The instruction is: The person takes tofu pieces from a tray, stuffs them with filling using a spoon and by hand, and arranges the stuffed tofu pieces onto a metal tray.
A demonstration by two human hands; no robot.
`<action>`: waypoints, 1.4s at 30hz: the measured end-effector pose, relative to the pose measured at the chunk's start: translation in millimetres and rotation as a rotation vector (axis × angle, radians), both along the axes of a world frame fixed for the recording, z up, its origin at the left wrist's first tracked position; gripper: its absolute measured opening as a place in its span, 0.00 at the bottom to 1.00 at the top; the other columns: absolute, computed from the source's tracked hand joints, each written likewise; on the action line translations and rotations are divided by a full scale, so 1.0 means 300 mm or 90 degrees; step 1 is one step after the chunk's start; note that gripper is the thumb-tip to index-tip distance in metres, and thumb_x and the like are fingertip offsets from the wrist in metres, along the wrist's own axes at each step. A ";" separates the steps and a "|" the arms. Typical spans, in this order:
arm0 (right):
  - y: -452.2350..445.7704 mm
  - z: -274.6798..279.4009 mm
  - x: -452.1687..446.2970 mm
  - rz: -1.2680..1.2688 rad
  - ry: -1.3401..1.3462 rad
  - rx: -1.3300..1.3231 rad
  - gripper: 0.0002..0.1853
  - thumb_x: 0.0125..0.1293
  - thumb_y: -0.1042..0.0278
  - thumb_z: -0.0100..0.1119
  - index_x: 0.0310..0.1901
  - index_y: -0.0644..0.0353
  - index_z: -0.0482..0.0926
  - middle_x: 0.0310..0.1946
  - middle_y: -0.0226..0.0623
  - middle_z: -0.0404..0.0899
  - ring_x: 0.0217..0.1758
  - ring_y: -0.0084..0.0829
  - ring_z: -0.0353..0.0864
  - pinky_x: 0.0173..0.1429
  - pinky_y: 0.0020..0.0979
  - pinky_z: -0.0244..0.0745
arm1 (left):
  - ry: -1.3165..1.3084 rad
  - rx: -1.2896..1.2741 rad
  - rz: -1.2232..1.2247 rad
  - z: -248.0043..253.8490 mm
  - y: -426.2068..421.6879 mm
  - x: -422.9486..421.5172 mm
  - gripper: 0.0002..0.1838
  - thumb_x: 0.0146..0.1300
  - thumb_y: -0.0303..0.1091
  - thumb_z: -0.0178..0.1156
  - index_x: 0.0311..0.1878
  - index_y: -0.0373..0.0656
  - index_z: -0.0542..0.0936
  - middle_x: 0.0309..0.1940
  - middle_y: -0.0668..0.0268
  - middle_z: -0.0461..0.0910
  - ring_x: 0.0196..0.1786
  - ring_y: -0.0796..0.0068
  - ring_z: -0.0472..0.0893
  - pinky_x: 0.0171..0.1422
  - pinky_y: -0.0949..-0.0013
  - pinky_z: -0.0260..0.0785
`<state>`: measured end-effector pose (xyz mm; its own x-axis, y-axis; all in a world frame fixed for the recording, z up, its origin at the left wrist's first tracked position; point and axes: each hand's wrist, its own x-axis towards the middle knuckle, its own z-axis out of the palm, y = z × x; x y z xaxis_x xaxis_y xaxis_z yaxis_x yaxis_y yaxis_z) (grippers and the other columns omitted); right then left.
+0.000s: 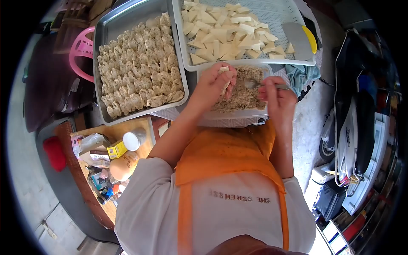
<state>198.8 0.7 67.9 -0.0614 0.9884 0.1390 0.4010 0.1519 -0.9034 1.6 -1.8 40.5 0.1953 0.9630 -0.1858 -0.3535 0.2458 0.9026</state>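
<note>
White T-shirt [238, 212] and orange apron [229, 157] fill the foreground as a person works over a pale plastic tub [242, 114] of brown minced filling [240, 102]. The left hand [216, 83], fingers curled nearly closed, grips a pale wedge [224, 77] above the tub's left side. The right hand [278, 95] pinches a metal spoon [251, 83] by its handle, the bowl at the filling. Beyond the tub, cut wedges [219, 36] lie heaped in a white perforated basket [280, 15], a yellow-handled scraper [296, 40] at its right end. To the left, a metal tray [121, 29] bears rows of speckled pieces [140, 70]; a blue-green cloth [301, 77] lies just beside the basket.
</note>
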 end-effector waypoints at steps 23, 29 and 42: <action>-0.092 0.083 -0.023 -0.033 0.197 0.056 0.12 0.71 0.75 0.48 0.34 0.73 0.79 0.31 0.40 0.81 0.25 0.24 0.80 0.31 0.22 0.76 | 0.081 0.012 -0.003 -0.005 -0.011 -0.005 0.08 0.73 0.34 0.47 0.44 0.42 0.73 0.29 0.71 0.74 0.29 0.82 0.73 0.34 0.77 0.67; -0.074 0.050 -0.037 0.021 0.243 -0.016 0.10 0.73 0.74 0.47 0.43 0.70 0.78 0.29 0.37 0.81 0.26 0.22 0.80 0.32 0.21 0.75 | -0.060 -0.034 -0.010 -0.018 0.007 -0.002 0.18 0.76 0.48 0.40 0.45 0.44 0.73 0.35 0.70 0.75 0.36 0.77 0.77 0.41 0.69 0.72; -0.064 -0.007 -0.125 0.005 0.154 0.024 0.08 0.70 0.76 0.50 0.37 0.69 0.79 0.29 0.37 0.82 0.28 0.25 0.83 0.31 0.26 0.79 | -0.085 -0.108 0.003 -0.054 0.017 -0.008 0.31 0.74 0.62 0.26 0.50 0.48 0.72 0.43 0.69 0.76 0.48 0.74 0.76 0.48 0.65 0.73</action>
<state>161.4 -18.4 65.6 -0.0287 0.9818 0.1876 0.1725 0.1897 -0.9666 -0.9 3.2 24.2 0.2250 0.9210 -0.3180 -0.4686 0.3885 0.7934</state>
